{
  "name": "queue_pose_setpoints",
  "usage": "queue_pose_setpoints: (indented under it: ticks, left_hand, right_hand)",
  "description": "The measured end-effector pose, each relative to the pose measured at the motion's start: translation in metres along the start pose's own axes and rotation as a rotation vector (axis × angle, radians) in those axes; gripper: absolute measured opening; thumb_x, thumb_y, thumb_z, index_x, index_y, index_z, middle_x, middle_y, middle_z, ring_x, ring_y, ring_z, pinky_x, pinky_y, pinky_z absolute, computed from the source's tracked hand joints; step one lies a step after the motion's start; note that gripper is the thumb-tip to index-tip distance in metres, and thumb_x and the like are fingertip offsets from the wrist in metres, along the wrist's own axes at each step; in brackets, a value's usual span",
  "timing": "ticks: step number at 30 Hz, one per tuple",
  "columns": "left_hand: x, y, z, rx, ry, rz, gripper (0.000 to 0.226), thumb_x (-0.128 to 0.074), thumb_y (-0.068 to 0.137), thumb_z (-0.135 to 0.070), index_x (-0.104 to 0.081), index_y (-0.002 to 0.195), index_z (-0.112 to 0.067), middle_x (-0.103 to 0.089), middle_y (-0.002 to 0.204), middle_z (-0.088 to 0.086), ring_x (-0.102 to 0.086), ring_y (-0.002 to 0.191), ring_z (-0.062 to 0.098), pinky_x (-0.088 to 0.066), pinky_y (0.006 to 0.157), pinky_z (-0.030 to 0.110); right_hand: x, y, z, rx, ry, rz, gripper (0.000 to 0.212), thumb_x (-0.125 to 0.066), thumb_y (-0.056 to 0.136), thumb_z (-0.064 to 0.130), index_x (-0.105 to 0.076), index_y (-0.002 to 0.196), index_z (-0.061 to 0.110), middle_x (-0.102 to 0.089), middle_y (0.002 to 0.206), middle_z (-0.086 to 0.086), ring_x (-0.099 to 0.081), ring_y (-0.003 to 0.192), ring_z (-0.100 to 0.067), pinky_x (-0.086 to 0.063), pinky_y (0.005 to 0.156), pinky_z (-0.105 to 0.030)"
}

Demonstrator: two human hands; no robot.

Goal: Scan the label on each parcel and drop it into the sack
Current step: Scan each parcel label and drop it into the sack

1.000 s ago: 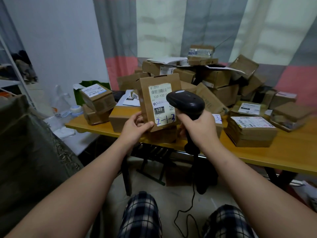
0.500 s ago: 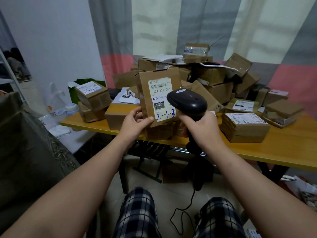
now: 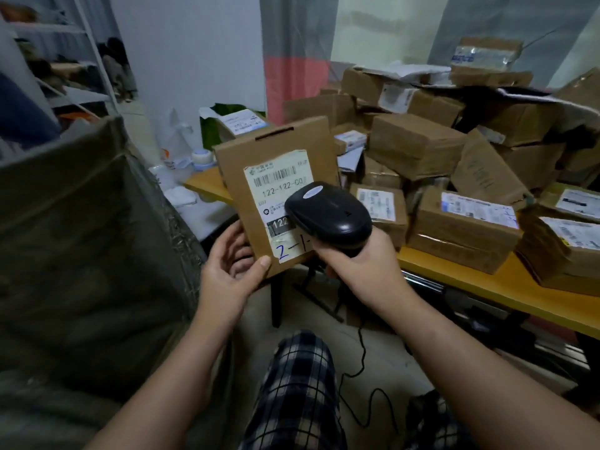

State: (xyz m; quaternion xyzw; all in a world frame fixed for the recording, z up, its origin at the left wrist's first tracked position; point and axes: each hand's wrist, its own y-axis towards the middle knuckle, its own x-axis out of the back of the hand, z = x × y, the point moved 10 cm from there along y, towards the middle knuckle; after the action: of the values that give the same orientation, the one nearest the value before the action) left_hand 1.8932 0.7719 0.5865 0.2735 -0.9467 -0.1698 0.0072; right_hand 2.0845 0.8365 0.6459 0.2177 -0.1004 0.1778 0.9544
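Left hand grips near-upright parcel, label facing scanner in right hand

A pale wall meets a curtain of grey, pink and cream panels, with daylight glowing softly through the cream. A yellow wooden bench stands on a light floor. A white metal shelf rack stands at left.

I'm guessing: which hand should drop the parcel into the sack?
Probably left. The left hand grips the labelled parcel, and the sack stands on that side; the right hand holds the barcode scanner.
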Motion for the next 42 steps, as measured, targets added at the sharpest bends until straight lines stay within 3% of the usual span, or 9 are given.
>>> queue_pose_setpoints:
  ticks: [2, 7, 13, 16, 21, 27, 30, 35, 42]
  left_hand:
    - [0.038, -0.004, 0.015, 0.024, 0.051, -0.087, 0.06, -0.064, 0.082, 0.009, -0.041, 0.129, -0.02, -0.059, 0.112, -0.01, -0.063, 0.09, -0.009, -0.048, 0.075, 0.009]
    - [0.13, -0.019, 0.066, 0.125, 0.194, -0.261, 0.067, -0.068, 0.079, 0.007, -0.041, 0.137, -0.011, -0.059, 0.118, -0.002, -0.063, 0.093, -0.005, -0.052, 0.086, 0.016]
    - [0.22, -0.053, 0.13, 0.328, 0.32, -0.488, 0.065, -0.073, 0.079, -0.002, -0.043, 0.136, -0.01, -0.063, 0.116, 0.007, -0.063, 0.088, -0.003, -0.051, 0.082, 0.012]
    - [0.251, -0.061, 0.141, 0.425, 0.505, -0.516, 0.069, -0.077, 0.078, -0.02, -0.043, 0.138, -0.016, -0.062, 0.115, -0.003, -0.06, 0.095, 0.003, -0.049, 0.089, 0.021]
    - [0.277, -0.027, 0.171, 0.528, 1.042, -0.261, 0.072, -0.075, 0.077, -0.038, -0.043, 0.139, -0.018, -0.06, 0.124, 0.002, -0.057, 0.113, 0.022, -0.047, 0.095, 0.035]
    - [0.266, 0.0, 0.275, 0.794, 1.24, 0.136, 0.061, -0.068, 0.079, -0.051, -0.052, 0.125, -0.014, -0.061, 0.114, 0.007, -0.058, 0.105, 0.026, -0.047, 0.094, 0.036]
    - [0.252, 0.003, 0.317, 0.829, 1.313, 0.268, 0.056, -0.063, 0.085, -0.048, -0.05, 0.125, -0.011, -0.058, 0.12, 0.011, -0.054, 0.11, 0.029, -0.043, 0.093, 0.035]
    - [0.242, 0.004, 0.354, 0.831, 1.415, 0.367, 0.054, -0.053, 0.092, -0.04, -0.042, 0.136, -0.01, -0.046, 0.133, 0.014, -0.043, 0.121, 0.032, -0.039, 0.097, 0.04]
    - [0.203, 0.03, 0.286, 0.483, 1.611, 0.392, 0.049, -0.049, 0.095, -0.034, -0.041, 0.139, -0.014, -0.043, 0.139, 0.01, -0.039, 0.128, 0.029, -0.033, 0.104, 0.039]
  right_hand:
    - [-0.038, 0.006, -0.013, -0.033, 0.0, 0.081, 0.035, -0.078, 0.077, 0.023, -0.064, 0.109, 0.027, -0.067, 0.095, 0.019, -0.063, 0.093, 0.008, -0.05, 0.081, -0.012]
    - [-0.134, 0.009, -0.076, -0.169, -0.106, 0.246, 0.045, -0.074, 0.064, 0.05, -0.067, 0.1, 0.024, -0.071, 0.084, 0.01, -0.067, 0.084, -0.009, -0.057, 0.08, -0.038]
    - [-0.221, 0.007, -0.135, -0.201, -0.351, 0.509, 0.019, -0.073, 0.081, 0.037, -0.057, 0.087, 0.028, -0.065, 0.083, 0.004, -0.065, 0.09, -0.021, -0.049, 0.07, -0.031]
    - [-0.252, 0.015, -0.149, -0.179, -0.469, 0.581, 0.028, -0.071, 0.083, 0.04, -0.047, 0.072, 0.031, -0.054, 0.07, 0.009, -0.065, 0.088, -0.026, -0.035, 0.055, -0.026]
    - [-0.305, 0.028, -0.179, -0.153, -0.496, 0.696, 0.022, -0.068, 0.085, 0.041, -0.06, 0.098, 0.026, -0.062, 0.093, 0.001, -0.061, 0.092, -0.019, -0.039, 0.066, -0.027]
    - [-0.33, 0.032, -0.231, -0.197, -0.522, 0.639, 0.042, -0.072, 0.084, 0.033, -0.059, 0.12, 0.016, -0.028, 0.137, -0.008, -0.047, 0.116, -0.024, -0.036, 0.098, -0.022]
    - [-0.327, 0.031, -0.262, -0.233, -0.535, 0.631, 0.038, -0.072, 0.084, 0.032, -0.063, 0.115, 0.011, -0.038, 0.127, -0.01, -0.05, 0.103, -0.021, -0.033, 0.086, -0.015]
    - [-0.319, 0.035, -0.301, -0.215, -0.608, 0.668, 0.022, -0.065, 0.085, 0.034, -0.05, 0.081, 0.018, -0.051, 0.091, -0.009, -0.047, 0.091, -0.021, -0.032, 0.068, -0.028]
    - [-0.285, 0.039, -0.284, -0.212, -0.584, 0.626, 0.02, -0.066, 0.084, 0.033, -0.055, 0.086, 0.016, -0.049, 0.093, -0.006, -0.045, 0.085, -0.014, -0.031, 0.062, -0.028]
